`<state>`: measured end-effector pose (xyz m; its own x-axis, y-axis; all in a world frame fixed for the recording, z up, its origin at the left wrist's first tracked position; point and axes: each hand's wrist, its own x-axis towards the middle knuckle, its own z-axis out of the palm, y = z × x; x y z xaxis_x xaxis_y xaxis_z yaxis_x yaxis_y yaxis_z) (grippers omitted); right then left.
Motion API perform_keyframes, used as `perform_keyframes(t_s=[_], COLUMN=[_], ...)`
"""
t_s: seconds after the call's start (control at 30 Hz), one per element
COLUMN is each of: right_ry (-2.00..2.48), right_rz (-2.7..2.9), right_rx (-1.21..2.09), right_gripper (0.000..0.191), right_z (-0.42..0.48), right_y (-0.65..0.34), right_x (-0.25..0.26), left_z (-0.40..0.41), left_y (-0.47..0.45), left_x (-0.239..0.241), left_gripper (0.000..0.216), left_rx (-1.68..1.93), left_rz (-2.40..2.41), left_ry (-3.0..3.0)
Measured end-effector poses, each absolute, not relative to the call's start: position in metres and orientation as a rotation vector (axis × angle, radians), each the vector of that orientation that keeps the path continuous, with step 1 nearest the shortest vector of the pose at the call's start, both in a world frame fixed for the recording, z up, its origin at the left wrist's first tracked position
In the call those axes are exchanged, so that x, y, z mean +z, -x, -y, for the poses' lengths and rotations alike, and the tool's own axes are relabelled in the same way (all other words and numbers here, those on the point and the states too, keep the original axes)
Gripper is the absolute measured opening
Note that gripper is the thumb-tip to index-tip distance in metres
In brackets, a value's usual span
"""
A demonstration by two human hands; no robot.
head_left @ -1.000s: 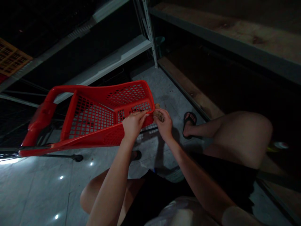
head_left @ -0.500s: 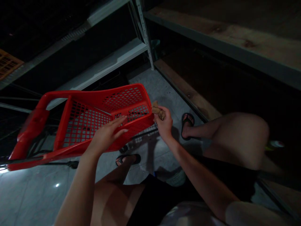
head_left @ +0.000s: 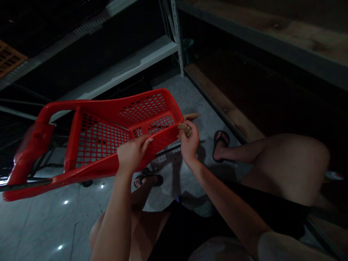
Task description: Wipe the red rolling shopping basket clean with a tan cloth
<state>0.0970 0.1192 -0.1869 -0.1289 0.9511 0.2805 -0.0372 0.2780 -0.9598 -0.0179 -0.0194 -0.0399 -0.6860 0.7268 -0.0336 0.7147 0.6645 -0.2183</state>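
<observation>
A red plastic shopping cart (head_left: 95,170) with lattice sides and floor stands across the middle of the head view. My left hand (head_left: 131,154) is closed over the cart's near top rim, its thumb on the outer side. At the cart's right end, my right hand (head_left: 190,143) grips a crumpled brown cloth (head_left: 191,116) against the outside of the corner. Part of the cloth sticks out past the fingers to the right; the rest is bunched in the hand.
White metal shelving (head_left: 141,63) runs behind the cart. A wooden shelf unit (head_left: 231,114) is to the right. My sandalled feet (head_left: 222,145) rest on the grey tile floor (head_left: 43,224). An orange crate (head_left: 9,59) sits at the far left.
My left hand has gone from lying open over the rim to closing on it. The cloth in my right hand has shifted at the corner, with a piece now poking out to the right.
</observation>
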Motion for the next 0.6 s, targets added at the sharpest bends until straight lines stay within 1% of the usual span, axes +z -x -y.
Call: perform_keyframes(t_s=[0.1, 0.23, 0.47, 0.6], right_ry=[0.884, 0.972, 0.849, 0.787], right_rz=[1.468, 1.468, 1.389, 1.426], right_rx=[1.083, 1.053, 0.879, 0.841], right_gripper=[0.029, 0.023, 0.027, 0.027], right_z=[-0.117, -0.112, -0.124, -0.149], right_y=[-0.095, -0.088, -0.077, -0.080], right_x=[-0.201, -0.221, -0.178, -0.176], left_z=[0.015, 0.011, -0.002, -0.016], left_y=[0.020, 0.019, 0.015, 0.009], left_x=[-0.040, -0.040, -0.040, -0.038], left_gripper=[0.047, 0.047, 0.052, 0.051], left_rx=[0.304, 0.294, 0.272, 0.239], left_rz=[2.830, 2.841, 2.817, 2.818], left_ry=[1.207, 1.198, 1.198, 1.211])
